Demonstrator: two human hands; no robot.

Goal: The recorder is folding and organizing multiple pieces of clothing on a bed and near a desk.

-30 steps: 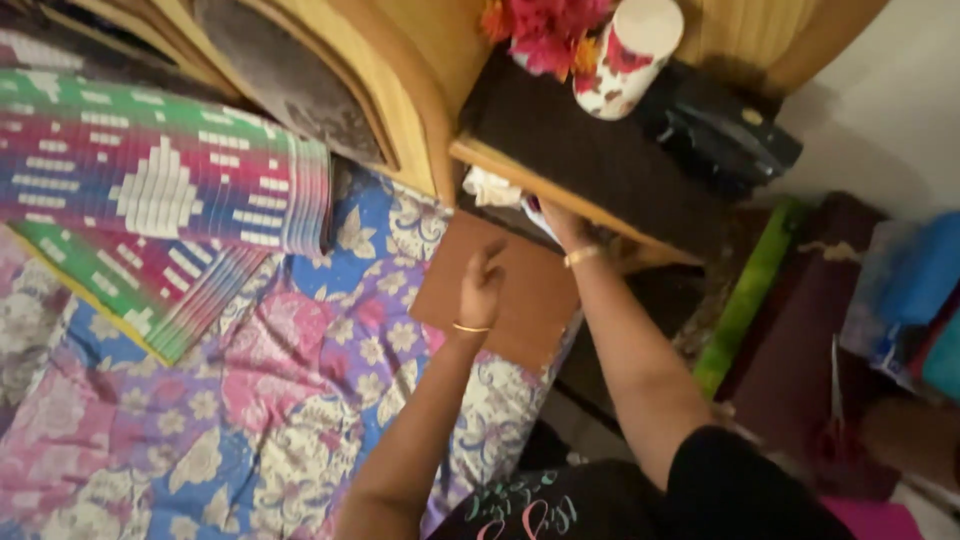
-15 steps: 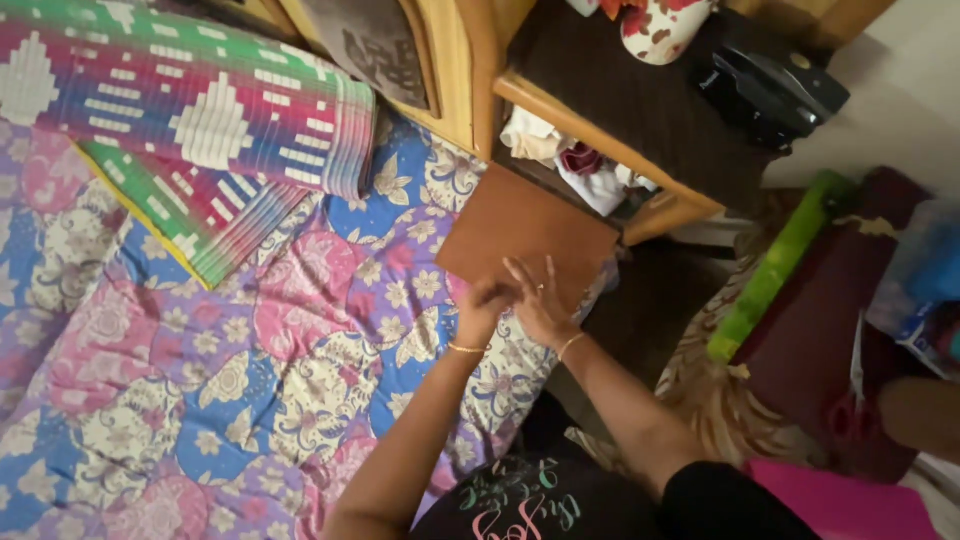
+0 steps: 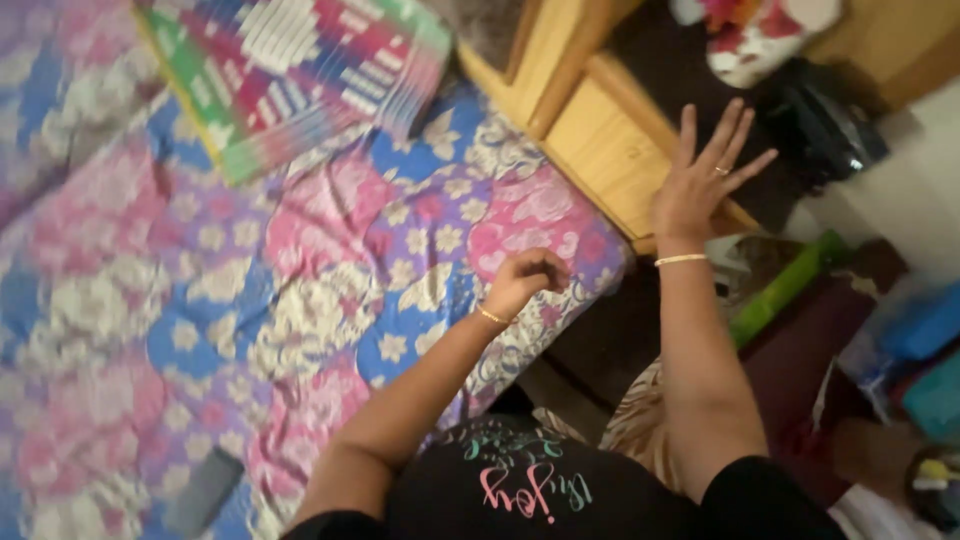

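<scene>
Spreading all five fingers wide, the right hand (image 3: pixel 695 185) is up at the corner of the little wooden cabinet (image 3: pixel 600 150) next to the bed. The palm is over the cabinet's edge, and the fingers reach across its dark top (image 3: pixel 655 60). I cannot tell if the hand is pressing on the wood or just floating above it. It holds nothing. A ring (image 3: pixel 720 171) is on one finger, and a thin gold bangle (image 3: pixel 680 260) is on the wrist.

The front of the cabinet looks shut and flat. No gap shows and nothing pokes out. So I think the closing part is done, and there is little left to do there but take the hand away.

The left hand (image 3: pixel 525 280) is curled up loosely, with the fingers tucked in. It hangs just over the corner of the flowery bedsheet (image 3: pixel 330 290), near the cabinet. It does not seem to be pinching anything, but the picture is a bit blurry.

On top of the cabinet stands a white pot with red flowers (image 3: pixel 765 45). Just beside it is a shiny black thing (image 3: pixel 820 120). I cannot tell what that one is.

Farther up the bed lies a folded mat (image 3: pixel 310 70) with green, pink and white stripes. Down on the floor, past the right arm, a green roll (image 3: pixel 785 285) leans by some dark red cloth.
</scene>
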